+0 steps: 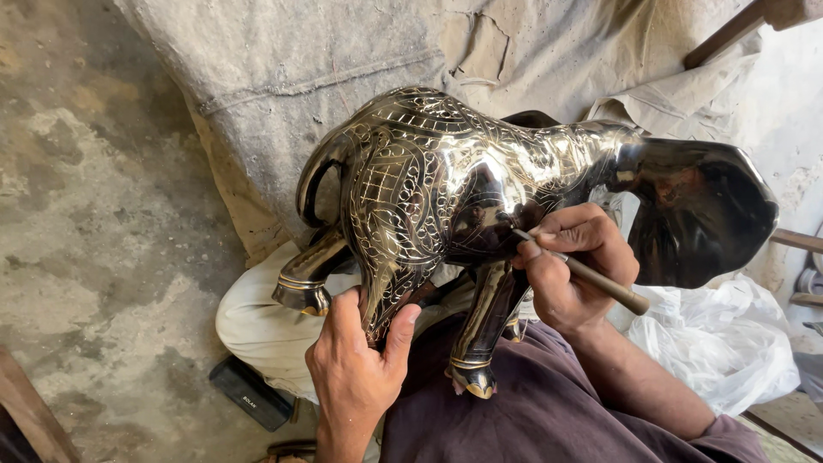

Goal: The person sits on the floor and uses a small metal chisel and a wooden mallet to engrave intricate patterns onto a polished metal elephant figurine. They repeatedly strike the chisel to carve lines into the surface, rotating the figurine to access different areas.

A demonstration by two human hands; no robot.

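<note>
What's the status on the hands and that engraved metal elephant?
Left hand grips shiny black engraved metal elephant figurine by a leg. Right hand holds thin engraving tool, tip on body. Nothing blocking.

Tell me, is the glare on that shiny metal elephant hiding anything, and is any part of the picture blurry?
Head view: daylight throws bright glare on the elephant figure's flank, washing out a patch of engraving near the tool tip; the dark ear reflects murkily. Both the left hand and right hand are sharp; the white plastic bag looks overexposed.
</note>
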